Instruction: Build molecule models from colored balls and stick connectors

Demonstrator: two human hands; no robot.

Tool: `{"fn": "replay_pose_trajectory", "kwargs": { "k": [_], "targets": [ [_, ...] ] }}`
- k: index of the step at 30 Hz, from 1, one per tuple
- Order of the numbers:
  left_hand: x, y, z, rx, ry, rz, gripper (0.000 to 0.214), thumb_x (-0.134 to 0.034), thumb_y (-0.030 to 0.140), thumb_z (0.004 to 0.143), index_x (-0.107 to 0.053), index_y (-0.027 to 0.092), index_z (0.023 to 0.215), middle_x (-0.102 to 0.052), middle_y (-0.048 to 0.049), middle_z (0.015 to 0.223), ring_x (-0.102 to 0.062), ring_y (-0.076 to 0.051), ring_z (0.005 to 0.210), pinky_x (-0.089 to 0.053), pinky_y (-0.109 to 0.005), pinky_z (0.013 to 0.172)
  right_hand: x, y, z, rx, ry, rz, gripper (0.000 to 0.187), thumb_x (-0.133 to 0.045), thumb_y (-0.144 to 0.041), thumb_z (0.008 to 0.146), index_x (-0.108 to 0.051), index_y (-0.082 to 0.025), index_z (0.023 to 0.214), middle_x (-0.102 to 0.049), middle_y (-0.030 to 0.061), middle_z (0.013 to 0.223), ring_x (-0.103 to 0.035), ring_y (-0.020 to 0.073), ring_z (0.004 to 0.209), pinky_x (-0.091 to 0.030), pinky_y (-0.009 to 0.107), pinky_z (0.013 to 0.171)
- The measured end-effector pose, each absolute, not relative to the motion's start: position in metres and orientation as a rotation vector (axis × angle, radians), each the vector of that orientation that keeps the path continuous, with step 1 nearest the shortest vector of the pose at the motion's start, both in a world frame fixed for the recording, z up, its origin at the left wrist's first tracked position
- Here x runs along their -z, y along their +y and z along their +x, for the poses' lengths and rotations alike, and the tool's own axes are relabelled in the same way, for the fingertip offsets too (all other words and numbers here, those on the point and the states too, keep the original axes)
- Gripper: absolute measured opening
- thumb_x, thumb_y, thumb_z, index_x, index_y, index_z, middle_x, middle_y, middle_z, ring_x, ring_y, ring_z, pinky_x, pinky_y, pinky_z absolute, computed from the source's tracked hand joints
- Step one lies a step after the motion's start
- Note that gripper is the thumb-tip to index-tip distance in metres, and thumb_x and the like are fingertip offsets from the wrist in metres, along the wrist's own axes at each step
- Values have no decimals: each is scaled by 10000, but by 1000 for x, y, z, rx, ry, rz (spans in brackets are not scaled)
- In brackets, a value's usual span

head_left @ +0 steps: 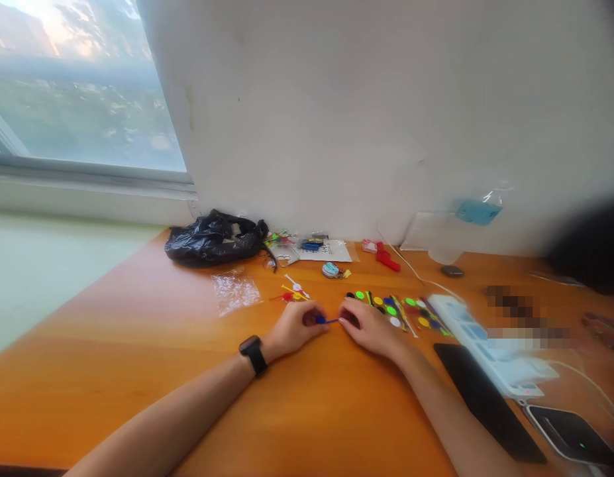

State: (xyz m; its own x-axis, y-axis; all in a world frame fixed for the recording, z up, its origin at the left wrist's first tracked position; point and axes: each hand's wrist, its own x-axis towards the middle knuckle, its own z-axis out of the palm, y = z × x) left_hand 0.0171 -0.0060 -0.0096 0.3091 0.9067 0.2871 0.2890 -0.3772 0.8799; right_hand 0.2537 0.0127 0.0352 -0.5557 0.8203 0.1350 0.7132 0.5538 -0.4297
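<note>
A pale wall (pixel 311 132) is rising behind an orange-brown wooden table (pixel 291 411), with a window (pixel 88 93) letting in light at the far left. Your forearms are reaching in from the near edge, and your two hands are meeting near the middle of the table. Between them you are holding a small blue piece (pixel 320 320), a disc with a thin stick running to the right. Your left hand (pixel 294 324) is curling its thumb and fingers closely around the disc end; your right hand (pixel 369 324) is pinching the stick's other end between thumb and fingertips. You are wearing a black watch (pixel 254 354) on your left wrist.

Just beyond your left hand, red, yellow and white pieces (pixel 295 288) are lying in a loose cluster. Beyond and to the right of your right hand, coloured discs and sticks (pixel 391 310) are spreading toward a white power strip (pixel 485 351). Farther left, a clear plastic bag (pixel 236 291) is lying near a crumpled black bag (pixel 212 242).
</note>
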Motion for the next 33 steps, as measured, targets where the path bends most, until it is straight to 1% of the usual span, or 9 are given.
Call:
{"fn": "replay_pose_trajectory", "kwargs": {
  "k": [7, 11, 14, 17, 20, 23, 25, 28, 33],
  "targets": [
    [9, -5, 16, -1052, 1088, 1746, 290, -860, 352, 783, -796, 159, 991, -740, -43, 858, -611, -139, 727, -478, -231, 659, -31, 13, 248, -371, -2450, -1182, 93, -542, -164, 975, -591, -208, 909, -649, 52, 974, -561, 220, 932, -438, 346, 840],
    [12, -4, 15, -995, 1041, 1760, 363, -880, 439, 761, -808, 157, 977, -711, -35, 802, -577, -132, 692, -449, -228, 625, -27, 15, 248, -359, -2416, -1196, 94, -531, -164, 984, -569, -212, 913, -651, 54, 946, -554, 226, 903, -433, 354, 820],
    [13, -4, 14, -983, 1003, 1810, 367, -881, 456, 762, -808, 158, 962, -688, -32, 801, -563, -130, 694, -436, -233, 627, -25, 16, 248, -404, -2388, -1222, 101, -500, -170, 997, -550, -218, 923, -646, 56, 936, -560, 223, 865, -436, 351, 792],
    [14, -4, 14, -979, 973, 1915, 329, -850, 453, 807, -813, 180, 988, -668, -39, 858, -567, -136, 727, -445, -247, 664, -23, 17, 248, -455, -2366, -1196, 109, -472, -169, 1002, -533, -223, 929, -642, 55, 940, -576, 221, 860, -443, 344, 791],
    [15, -5, 14, -960, 944, 2040, 287, -812, 460, 851, -822, 207, 986, -645, -66, 996, -597, -159, 829, -476, -273, 755, -21, 18, 248, -502, -2352, -1181, 108, -460, -178, 1007, -525, -226, 936, -642, 51, 944, -588, 216, 854, -445, 337, 785],
    [15, -6, 14, -965, 926, 2107, 238, -799, 400, 867, -813, 214, 1015, -629, -75, 1056, -611, -176, 905, -488, -292, 843, -20, 17, 248, -525, -2355, -1194, 104, -459, -186, 1010, -522, -226, 938, -642, 47, 943, -593, 213, 848, -441, 334, 781],
    [15, -7, 15, -984, 941, 2105, 216, -795, 335, 862, -795, 208, 1036, -637, -63, 1010, -606, -164, 860, -484, -281, 807, -20, 16, 248, -527, -2364, -1201, 100, -462, -189, 1010, -523, -227, 940, -643, 45, 943, -593, 212, 846, -437, 333, 778],
    [13, -8, 15, -1000, 971, 2087, 151, -788, 260, 836, -769, 185, 965, -646, -41, 909, -586, -146, 777, -461, -258, 723, -23, 15, 248, -527, -2373, -1222, 97, -468, -187, 1005, -527, -228, 940, -650, 43, 937, -590, 212, 830, -429, 330, 764],
    [9, -10, 15, -1019, 951, 2099, 73, -740, 205, 827, -761, 170, 888, -663, -47, 866, -582, -147, 755, -457, -256, 704, -22, 15, 248, -507, -2379, -1232, 107, -460, -176, 1005, -528, -228, 941, -655, 45, 936, -593, 211, 823, -424, 327, 756]
  ]
}}
